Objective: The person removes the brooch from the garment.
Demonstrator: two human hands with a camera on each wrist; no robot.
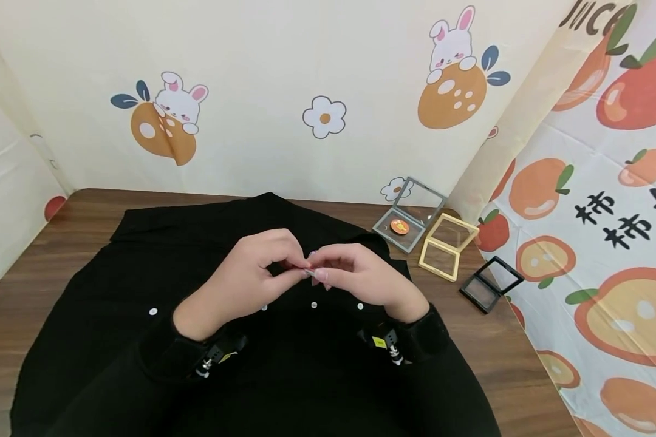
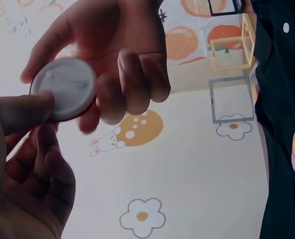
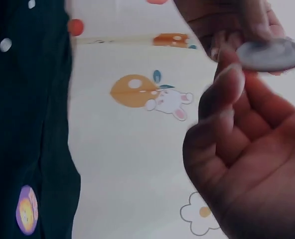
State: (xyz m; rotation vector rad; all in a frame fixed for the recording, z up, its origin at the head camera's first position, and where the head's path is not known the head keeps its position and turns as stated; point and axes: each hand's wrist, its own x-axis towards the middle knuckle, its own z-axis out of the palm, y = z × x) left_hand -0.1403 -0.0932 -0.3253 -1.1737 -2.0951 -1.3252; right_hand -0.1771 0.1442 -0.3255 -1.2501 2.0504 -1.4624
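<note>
Head view: a badge [image 1: 309, 272] is pinched by left hand [image 1: 254, 276] and right hand [image 1: 363, 274]; far right on the tabletop [image 1: 525, 394], an orange disc [image 1: 399, 227] is held in the grey case [image 1: 389, 240], near a yellow case [image 1: 443, 245] and black case [image 1: 489, 284]. Left wrist: the badge's pale back is shown. Right wrist: it is seen tilted.

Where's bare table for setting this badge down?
Left wooden strip, between black shirt and pale sheet; right wooden strip, between shirt and fruit-print cloth, nearer than the black case. Crowded: far right corner, with grey case and yellow case.

Badge [image 2: 69, 87] smooth, metal-looking; shirt [image 1: 153, 261] matt cloth.
</note>
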